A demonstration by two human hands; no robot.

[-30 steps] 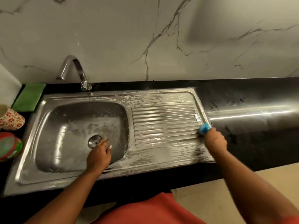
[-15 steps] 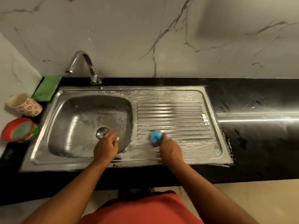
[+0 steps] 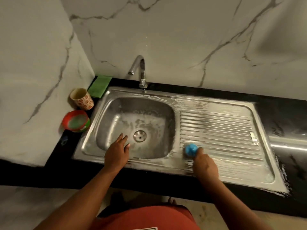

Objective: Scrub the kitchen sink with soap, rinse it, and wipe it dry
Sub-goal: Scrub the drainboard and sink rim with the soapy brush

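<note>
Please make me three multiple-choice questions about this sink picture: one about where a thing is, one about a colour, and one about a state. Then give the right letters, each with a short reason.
1. Where does the green cloth lie?
A) on the floor
B) on the counter, in its back left corner near the floral cup
C) on a wall shelf

2. What colour is the scrubber that the right hand grips?
A) blue
B) red
C) yellow

3. How does the drainboard look?
A) dry and bare
B) stacked with dishes
C) streaked with white soap foam

Answers:
1 B: the cloth lies by the wall corner, left of the tap.
2 A: its blue top shows beyond the hand.
3 C: white lather covers the ribs.
</note>
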